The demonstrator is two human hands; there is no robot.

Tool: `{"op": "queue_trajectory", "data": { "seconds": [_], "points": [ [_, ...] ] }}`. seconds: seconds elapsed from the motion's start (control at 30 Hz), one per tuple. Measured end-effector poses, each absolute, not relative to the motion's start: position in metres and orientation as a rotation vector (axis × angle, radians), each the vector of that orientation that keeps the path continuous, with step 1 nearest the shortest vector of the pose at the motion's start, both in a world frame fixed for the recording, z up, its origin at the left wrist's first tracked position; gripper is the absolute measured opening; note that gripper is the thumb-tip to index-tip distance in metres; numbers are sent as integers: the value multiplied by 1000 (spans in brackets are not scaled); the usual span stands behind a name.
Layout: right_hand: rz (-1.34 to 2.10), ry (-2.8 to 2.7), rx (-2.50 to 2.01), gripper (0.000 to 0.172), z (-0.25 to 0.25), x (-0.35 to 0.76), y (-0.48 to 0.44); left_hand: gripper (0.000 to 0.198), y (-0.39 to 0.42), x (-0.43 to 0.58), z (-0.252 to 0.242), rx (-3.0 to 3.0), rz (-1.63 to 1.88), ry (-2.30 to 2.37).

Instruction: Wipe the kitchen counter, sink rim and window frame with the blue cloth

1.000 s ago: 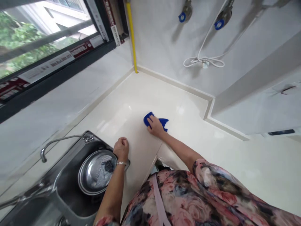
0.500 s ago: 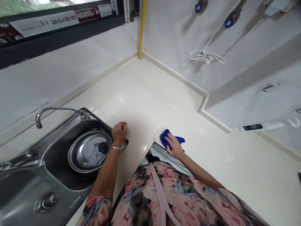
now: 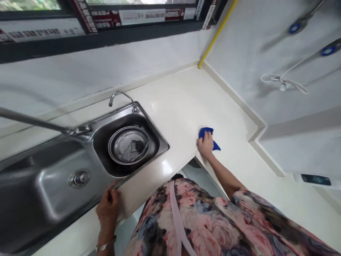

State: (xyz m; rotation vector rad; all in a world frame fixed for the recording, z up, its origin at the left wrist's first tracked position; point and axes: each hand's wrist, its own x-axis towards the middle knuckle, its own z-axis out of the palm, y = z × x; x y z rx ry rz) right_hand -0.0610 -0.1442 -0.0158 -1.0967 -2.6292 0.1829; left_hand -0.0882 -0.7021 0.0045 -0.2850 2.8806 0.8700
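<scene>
My right hand (image 3: pixel 206 145) presses a blue cloth (image 3: pixel 216 146) onto the white countertop (image 3: pixel 176 103), close to the inner corner of its front edge. Parts of the cloth stick out beyond the fingers and to the right. At the front rim of the steel sink (image 3: pixel 98 160) is my left hand (image 3: pixel 108 206), its fingers curled in and no object visible in them. In the sink's right basin sits a round metal pan (image 3: pixel 110 147) holding a perforated strainer (image 3: pixel 125 142) and a black scrubber-like piece (image 3: pixel 139 145).
A curved faucet (image 3: pixel 119 93) rises at the sink's back right, with a larger tap (image 3: pixel 77 131) to its left. Along the wall run a yellow pipe (image 3: pixel 217 35) and a tied white cable (image 3: pixel 283 83). A phone-like device (image 3: pixel 316 179) is at the right.
The view has swung left. My left hand has moved from the sink's right end to its front rim. My right hand has slid the blue cloth farther from my body across the counter.
</scene>
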Motion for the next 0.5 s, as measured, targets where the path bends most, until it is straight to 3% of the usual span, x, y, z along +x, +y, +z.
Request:
{"op": "queue_trajectory", "data": {
  "seconds": [0.3, 0.5],
  "points": [
    [530, -2940, -163, 59, -14, -91, -316, 47, -714, -63, -11, -283, 882, 3011],
    [643, -2952, 319, 53, -3, -54, -307, 43, -712, -65, -17, -284, 904, 3068]
  ]
}}
